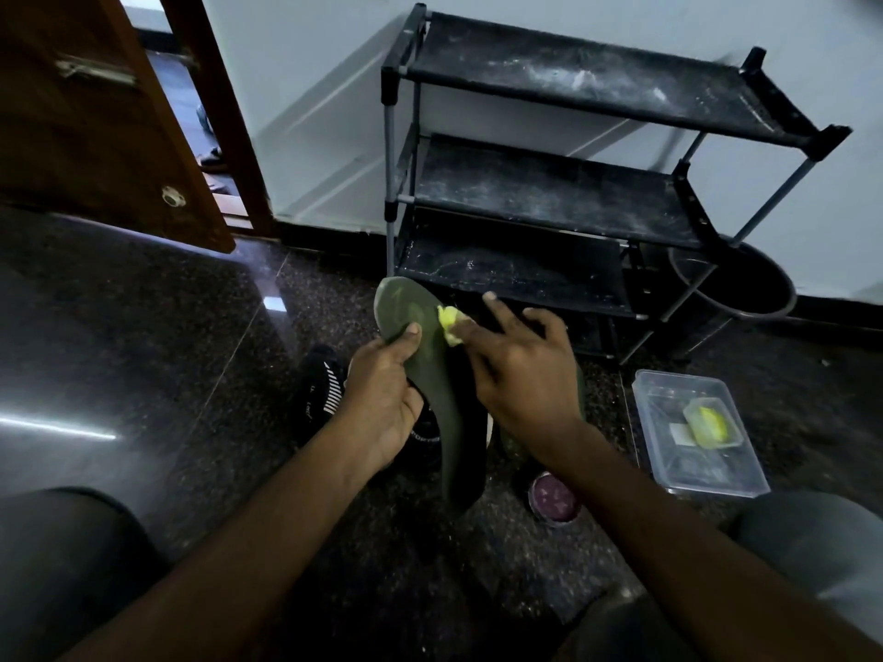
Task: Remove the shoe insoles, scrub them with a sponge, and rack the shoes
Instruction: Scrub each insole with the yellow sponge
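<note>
My left hand [384,398] grips a dark green insole [439,403] by its middle, thumb on top, toe end pointing up and away. My right hand [516,370] presses a small yellow sponge [450,324] against the insole's upper part, with two fingers stretched out. Under my hands a black shoe with white stripes [325,389] lies on the floor, partly hidden. The black three-shelf shoe rack [549,193] stands just behind, its dusty shelves bare.
A clear plastic tray [697,432] holding a small box with a yellow block sits on the floor at right. A small round tin with purple contents [554,494] lies below my right wrist. A dark bucket [745,279] stands by the rack. An open wooden door [95,112] is at left.
</note>
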